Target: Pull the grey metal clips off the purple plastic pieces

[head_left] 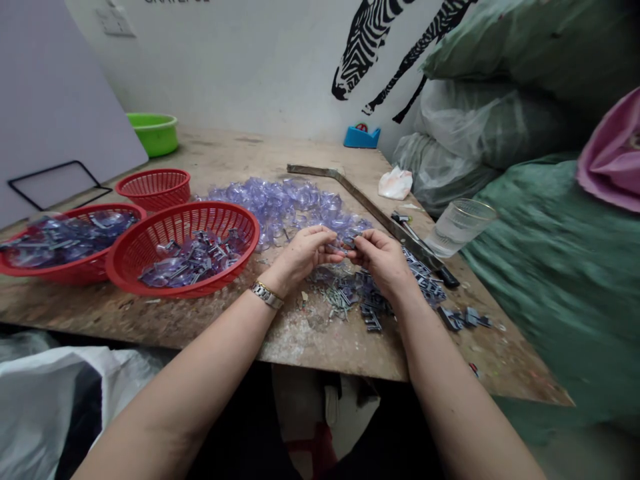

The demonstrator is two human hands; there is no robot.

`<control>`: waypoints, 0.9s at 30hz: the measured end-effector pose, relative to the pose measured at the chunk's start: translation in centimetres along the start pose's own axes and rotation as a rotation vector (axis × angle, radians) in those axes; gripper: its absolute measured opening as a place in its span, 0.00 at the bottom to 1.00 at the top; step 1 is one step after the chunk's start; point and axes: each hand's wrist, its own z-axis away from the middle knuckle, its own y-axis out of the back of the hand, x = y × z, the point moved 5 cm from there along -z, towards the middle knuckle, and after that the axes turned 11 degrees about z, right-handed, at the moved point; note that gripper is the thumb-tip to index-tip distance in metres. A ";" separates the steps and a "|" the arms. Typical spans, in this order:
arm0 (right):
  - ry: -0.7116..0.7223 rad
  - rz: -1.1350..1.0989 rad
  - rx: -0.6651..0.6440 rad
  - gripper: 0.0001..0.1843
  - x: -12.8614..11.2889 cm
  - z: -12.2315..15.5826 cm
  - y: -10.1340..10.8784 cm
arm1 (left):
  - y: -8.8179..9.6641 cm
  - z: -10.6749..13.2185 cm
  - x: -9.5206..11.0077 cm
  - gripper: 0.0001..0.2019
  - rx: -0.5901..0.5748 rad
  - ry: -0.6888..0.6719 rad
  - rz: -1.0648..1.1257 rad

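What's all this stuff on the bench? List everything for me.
red baskets: three, red, left side of table, two holding parts
clear plastic pieces: a heap, bluish clear, table middle
small metal parts: many, grey, under and right of the hands
glass cup: one, clear, right table edge
metal bar: one, grey, lying diagonally behind the hands
green bowl: one, far left by wall
tape dispenser: one, blue, far edge
sacks: several, green and clear, right
table: one, worn brown
left hand: pinching a small piece, watch on wrist
right hand: pinching the same piece
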 end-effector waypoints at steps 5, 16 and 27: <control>0.080 0.050 -0.019 0.23 0.1 -0.3 -0.1 | 0.0 0.0 0.2 0.07 0.035 -0.024 -0.004; 0.291 0.245 0.086 0.12 -0.5 0.1 -0.4 | 0.2 -0.2 0.1 0.08 0.070 -0.081 -0.100; 0.331 0.337 0.110 0.10 -0.7 0.2 -0.3 | -0.4 0.4 0.6 0.09 0.064 -0.128 -0.144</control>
